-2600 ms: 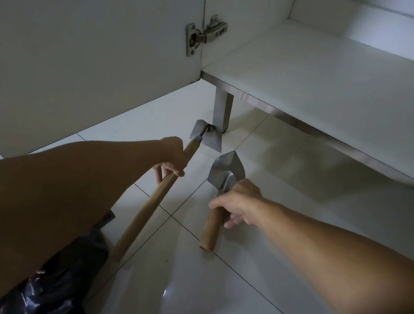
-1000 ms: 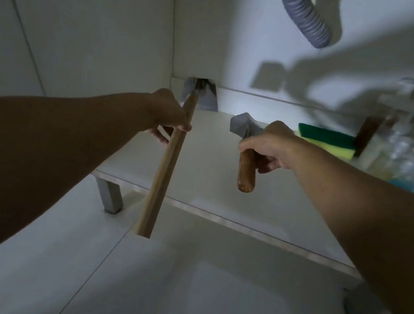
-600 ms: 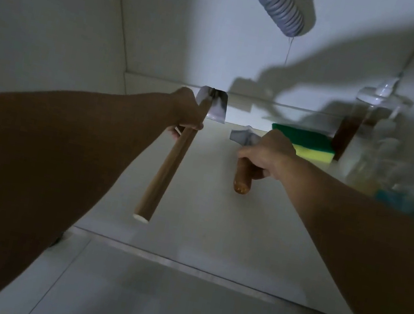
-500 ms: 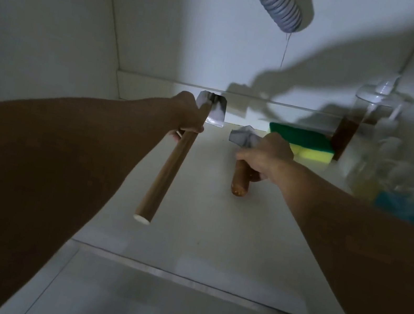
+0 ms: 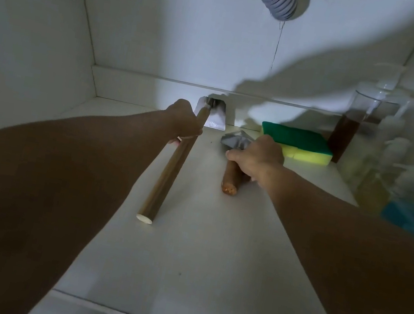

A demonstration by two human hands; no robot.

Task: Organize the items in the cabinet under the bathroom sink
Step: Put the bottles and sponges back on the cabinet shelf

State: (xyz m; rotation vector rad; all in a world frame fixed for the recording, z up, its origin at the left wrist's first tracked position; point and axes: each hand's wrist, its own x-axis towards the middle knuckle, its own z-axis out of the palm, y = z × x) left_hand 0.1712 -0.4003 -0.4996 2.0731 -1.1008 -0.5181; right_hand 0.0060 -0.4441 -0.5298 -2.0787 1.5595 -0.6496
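My left hand (image 5: pixel 185 122) has its grip curled round the upper end of the long pale wooden-handled hoe (image 5: pixel 171 167), just below its flat grey metal blade (image 5: pixel 214 115). The hoe's long axis runs front to back along the white cabinet shelf (image 5: pixel 197 252), blade pointing at the rear wall and the cut butt end toward me; I cannot tell whether the butt touches the shelf. My right hand (image 5: pixel 258 157) grips the short reddish-brown wooden-handled trowel (image 5: pixel 232 172) near its grey scoop (image 5: pixel 233 140), which also points rearward, roughly parallel to the hoe and just beside it. A green and yellow sponge (image 5: pixel 299 145) lies to the right, near a clear pump bottle of brown liquid (image 5: pixel 355 127). I can read no writing anywhere in this dim light.
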